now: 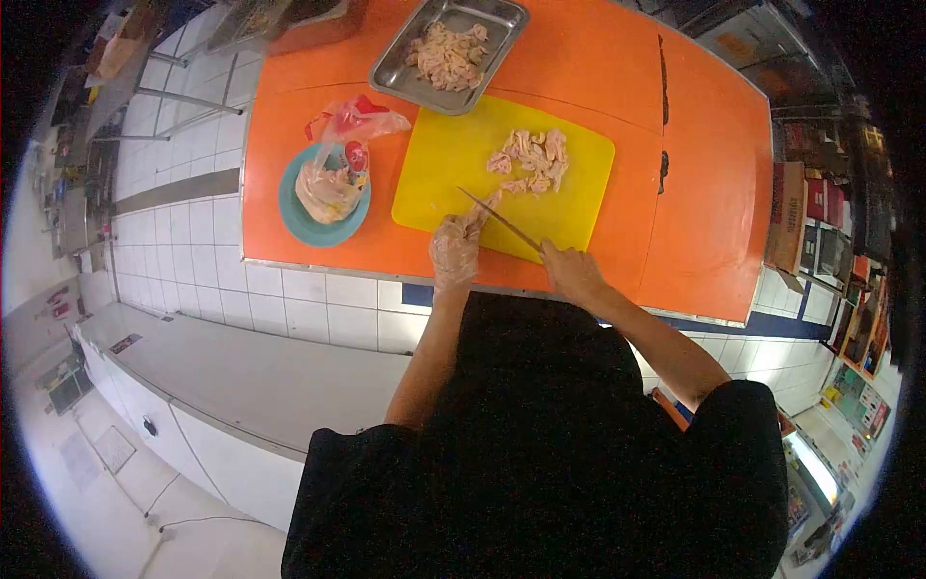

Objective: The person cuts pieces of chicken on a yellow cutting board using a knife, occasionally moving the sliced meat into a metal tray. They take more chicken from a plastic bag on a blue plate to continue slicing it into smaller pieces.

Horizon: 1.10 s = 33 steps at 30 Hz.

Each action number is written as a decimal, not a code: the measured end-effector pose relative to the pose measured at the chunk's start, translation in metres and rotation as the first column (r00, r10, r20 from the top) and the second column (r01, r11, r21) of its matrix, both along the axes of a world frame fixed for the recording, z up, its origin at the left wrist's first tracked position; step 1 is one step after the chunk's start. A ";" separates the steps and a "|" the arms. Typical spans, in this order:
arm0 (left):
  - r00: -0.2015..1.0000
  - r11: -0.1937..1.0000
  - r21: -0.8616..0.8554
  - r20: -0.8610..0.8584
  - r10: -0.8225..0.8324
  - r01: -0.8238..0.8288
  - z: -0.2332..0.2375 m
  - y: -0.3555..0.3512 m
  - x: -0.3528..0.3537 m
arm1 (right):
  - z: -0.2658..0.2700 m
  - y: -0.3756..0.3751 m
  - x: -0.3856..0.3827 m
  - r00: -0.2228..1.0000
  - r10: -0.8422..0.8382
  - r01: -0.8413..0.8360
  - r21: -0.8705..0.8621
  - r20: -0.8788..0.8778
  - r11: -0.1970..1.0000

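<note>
My left hand (453,253), in a clear plastic glove, is closed on a strip of pale raw meat (479,212) at the near edge of the yellow cutting board (439,145). In my bare right hand (574,272) is the handle of a knife (511,227). Its blade slants up to the left, across the strip just beyond my left fingers. Cut pieces of the pale meat (535,159) lie on the board farther back. Whether the blade touches the board cannot be made out.
Behind the board a metal tray (386,82) holds more cut meat. Left of the board, a teal bowl (291,207) contains a plastic bag (328,193) with pale contents. All stand on an orange table (709,193). A white chest-like unit (241,376) is at my lower left.
</note>
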<state>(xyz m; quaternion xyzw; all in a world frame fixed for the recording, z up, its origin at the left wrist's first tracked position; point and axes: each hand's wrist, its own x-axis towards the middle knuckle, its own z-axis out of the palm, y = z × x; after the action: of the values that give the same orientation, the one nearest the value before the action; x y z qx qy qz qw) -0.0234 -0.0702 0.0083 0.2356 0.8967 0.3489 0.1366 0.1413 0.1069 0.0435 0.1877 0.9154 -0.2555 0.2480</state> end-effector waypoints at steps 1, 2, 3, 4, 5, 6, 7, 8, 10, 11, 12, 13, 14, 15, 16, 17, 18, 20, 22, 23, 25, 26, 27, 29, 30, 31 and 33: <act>1.000 1.000 -0.003 0.010 0.004 -0.004 -0.003 0.000 0.000 | -0.009 -0.004 -0.002 1.000 0.006 -0.005 0.028 -0.024 1.000; 0.999 1.000 0.000 -0.047 -0.007 0.007 -0.005 0.001 -0.001 | -0.017 -0.007 -0.004 0.999 0.017 -0.015 0.053 -0.045 0.998; 0.995 1.000 -0.001 -0.101 -0.016 0.015 -0.008 -0.001 0.001 | -0.022 -0.010 -0.012 0.999 0.029 -0.028 0.043 -0.031 0.999; 0.996 1.000 -0.014 -0.087 -0.009 0.008 -0.009 -0.004 0.003 | -0.028 -0.013 -0.026 0.992 0.030 -0.026 0.032 -0.125 0.999; 0.997 0.999 0.040 -0.075 -0.022 0.025 -0.009 -0.003 0.002 | -0.034 -0.015 -0.044 0.974 0.025 -0.020 0.025 -0.226 0.999; 0.997 0.994 0.096 -0.067 -0.039 0.046 -0.009 -0.002 -0.001 | -0.032 -0.020 -0.067 0.979 0.022 -0.018 0.023 -0.205 1.000; 0.997 0.995 0.092 -0.067 -0.042 0.048 -0.014 -0.002 -0.003 | -0.028 -0.024 -0.090 0.982 0.018 -0.014 0.024 -0.186 1.000; 0.993 0.996 0.039 -0.092 -0.080 0.084 -0.023 -0.004 -0.004 | -0.031 -0.028 -0.107 0.982 0.013 -0.010 0.022 -0.188 1.000; 0.985 0.992 -0.012 -0.118 -0.126 0.126 -0.018 -0.002 -0.004 | -0.033 -0.031 -0.127 0.959 0.010 -0.015 -0.016 -0.284 1.000; 0.993 0.995 0.021 -0.076 -0.095 0.097 -0.016 -0.003 -0.003 | -0.031 -0.030 -0.124 0.958 0.003 -0.008 -0.015 -0.286 1.000; 0.997 0.996 0.053 -0.034 -0.063 0.065 -0.011 -0.003 -0.004 | -0.024 -0.029 -0.118 0.968 0.023 -0.017 0.024 -0.251 1.000; 0.997 0.996 0.056 -0.036 -0.063 0.065 -0.011 -0.002 -0.004 | -0.022 -0.028 -0.110 0.976 0.045 -0.033 0.063 -0.215 0.998; 0.999 0.995 0.097 -0.051 -0.014 0.019 -0.011 -0.002 -0.004 | -0.028 -0.025 -0.093 0.977 0.052 -0.040 0.062 -0.208 0.997; 0.997 0.990 0.141 -0.063 0.037 -0.028 -0.012 -0.003 -0.003 | -0.036 -0.017 -0.068 0.978 0.061 -0.049 0.062 -0.200 0.997; 0.997 0.989 0.145 -0.059 0.045 -0.036 -0.009 -0.002 -0.003 | -0.031 -0.011 -0.045 0.990 0.054 -0.047 0.056 -0.130 0.997; 0.995 0.984 0.150 0.050 0.087 -0.093 -0.002 0.000 -0.004 | -0.024 -0.005 -0.021 0.997 0.048 -0.045 0.049 -0.061 0.998; 0.980 0.977 0.150 0.157 0.126 -0.149 0.002 0.000 -0.006 | -0.018 0.001 0.001 0.999 0.042 -0.041 0.063 -0.017 0.997; 0.973 0.968 0.169 0.168 0.158 -0.187 0.007 -0.008 -0.005 | -0.005 0.009 0.019 0.999 0.041 -0.043 0.080 0.016 0.996; 0.965 0.960 0.180 0.187 0.182 -0.216 0.006 -0.017 -0.002 | 0.023 0.012 0.019 0.992 0.094 -0.101 0.086 0.089 0.991; 0.979 0.967 0.165 0.099 0.180 -0.194 0.003 -0.020 -0.002 | 0.022 0.011 0.016 0.991 0.097 -0.105 0.087 0.087 0.991; 0.985 0.975 0.143 0.018 0.171 -0.172 -0.003 -0.024 0.002 | 0.021 0.002 0.009 0.998 0.055 -0.055 0.014 -0.038 0.998; 0.983 0.974 0.139 0.013 0.180 -0.181 -0.006 -0.022 0.002 | 0.017 -0.003 0.006 0.998 0.052 -0.051 0.014 -0.035 0.999; 0.982 0.973 0.133 0.012 0.189 -0.189 -0.009 -0.021 0.004 | 0.011 -0.008 0.005 0.996 0.073 -0.072 0.020 -0.056 0.997; 0.978 0.967 0.141 0.038 0.207 -0.210 -0.016 -0.019 0.006 | -0.002 -0.013 -0.006 0.992 0.100 -0.098 0.028 -0.078 0.995; 0.971 0.960 0.145 0.061 0.232 -0.238 -0.018 -0.020 0.007 | -0.008 -0.014 -0.013 0.992 0.116 -0.113 0.047 -0.059 0.992; 0.968 0.959 0.139 0.064 0.241 -0.248 -0.013 -0.019 0.005 | -0.014 -0.017 -0.022 0.990 0.133 -0.130 0.062 -0.040 0.990; 0.988 0.987 0.048 0.007 0.154 -0.154 -0.002 -0.019 0.003 | -0.029 -0.025 -0.050 0.978 0.135 -0.132 0.028 -0.161 0.991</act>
<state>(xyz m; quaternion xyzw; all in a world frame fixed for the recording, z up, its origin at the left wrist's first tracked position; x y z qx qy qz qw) -0.0205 -0.0894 0.0064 0.1682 0.9033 0.3804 0.1050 0.0910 0.0816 0.0141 0.1063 0.9453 -0.2450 0.1875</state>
